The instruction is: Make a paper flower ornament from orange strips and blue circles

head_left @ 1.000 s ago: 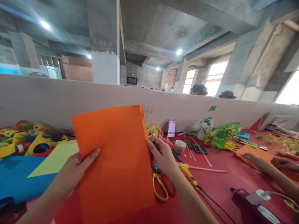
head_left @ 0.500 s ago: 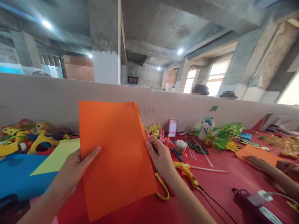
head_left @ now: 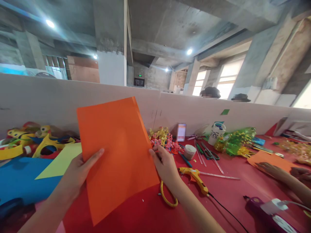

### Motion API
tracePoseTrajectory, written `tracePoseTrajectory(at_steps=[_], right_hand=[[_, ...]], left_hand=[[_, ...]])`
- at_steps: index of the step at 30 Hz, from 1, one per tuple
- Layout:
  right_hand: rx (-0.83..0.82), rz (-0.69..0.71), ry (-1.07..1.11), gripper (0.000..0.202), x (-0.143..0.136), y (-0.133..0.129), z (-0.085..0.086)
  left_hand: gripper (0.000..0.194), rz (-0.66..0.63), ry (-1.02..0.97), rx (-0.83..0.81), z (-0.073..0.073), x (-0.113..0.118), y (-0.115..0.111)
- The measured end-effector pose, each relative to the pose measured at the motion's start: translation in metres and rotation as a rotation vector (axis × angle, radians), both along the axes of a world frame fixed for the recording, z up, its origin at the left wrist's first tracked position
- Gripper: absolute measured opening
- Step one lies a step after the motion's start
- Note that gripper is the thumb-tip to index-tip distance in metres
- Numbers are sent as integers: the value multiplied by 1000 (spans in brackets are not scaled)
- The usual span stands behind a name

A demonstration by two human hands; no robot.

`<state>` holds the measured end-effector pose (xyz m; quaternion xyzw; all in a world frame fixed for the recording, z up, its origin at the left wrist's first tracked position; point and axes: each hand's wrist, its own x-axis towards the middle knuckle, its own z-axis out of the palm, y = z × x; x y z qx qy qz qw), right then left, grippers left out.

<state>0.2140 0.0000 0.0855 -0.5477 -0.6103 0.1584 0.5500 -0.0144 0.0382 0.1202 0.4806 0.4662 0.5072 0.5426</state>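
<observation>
Orange paper [head_left: 116, 152]: between left hand [head_left: 79, 171] and right hand [head_left: 166, 166]
Both hands: pinching its sides
Glue gun [head_left: 199, 182]: near right hand

Lamps [head_left: 50, 23] flare bluish, right-hand windows [head_left: 232, 76] blow out white, and frame edges stretch.

The person has two hands, one left hand [head_left: 81, 171] and one right hand [head_left: 167, 166], with one held orange sheet [head_left: 116, 155]. At the right side there are two co-worker's hands [head_left: 270, 169] and one second orange sheet [head_left: 263, 158]. I count also one pale yellow sheet [head_left: 60, 161], one glue gun [head_left: 198, 179], one phone [head_left: 181, 132] and one power strip [head_left: 257, 208] with one white plug [head_left: 274, 205]. Behind the partition [head_left: 48, 97], two heads [head_left: 211, 93] are visible; above, four lit lamps [head_left: 50, 23].
</observation>
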Motion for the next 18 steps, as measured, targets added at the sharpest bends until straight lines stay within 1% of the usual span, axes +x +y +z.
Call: tracePoseTrajectory(at_steps=[2, 5, 8, 10, 11, 12, 13, 14, 16, 18], right_hand=[[-56, 47, 33, 28, -2, 1, -1], [-211, 165, 51, 26, 2, 1, 2], [-338, 232, -28, 29, 21, -3, 5], [-428, 234, -126, 33, 42, -5, 1], [-450, 209, -202, 31, 53, -6, -5], [-497, 148, -274, 33, 64, -6, -12], [-553, 54, -317, 40, 73, -5, -21], [-570, 17, -316, 45, 81, -4, -30], [-602, -25, -293, 46, 89, 0, -49], [-548, -98, -231, 43, 91, 5, -63]], left_hand=[[49, 17, 12, 14, -1, 2, 1], [43, 148, 148, 142, -3, -1, 5], [42, 272, 296, 228, 1, -6, 7], [42, 373, 344, 275, 8, -7, 4], [42, 418, 362, 298, 12, -7, 2], [42, 470, 366, 310, 17, -7, 0], [42, 529, 364, 289, 22, -6, -3], [42, 571, 343, 277, 26, -4, -5], [41, 651, 202, 344, 32, -2, -7], [41, 660, 60, 377, 33, -2, -7]])
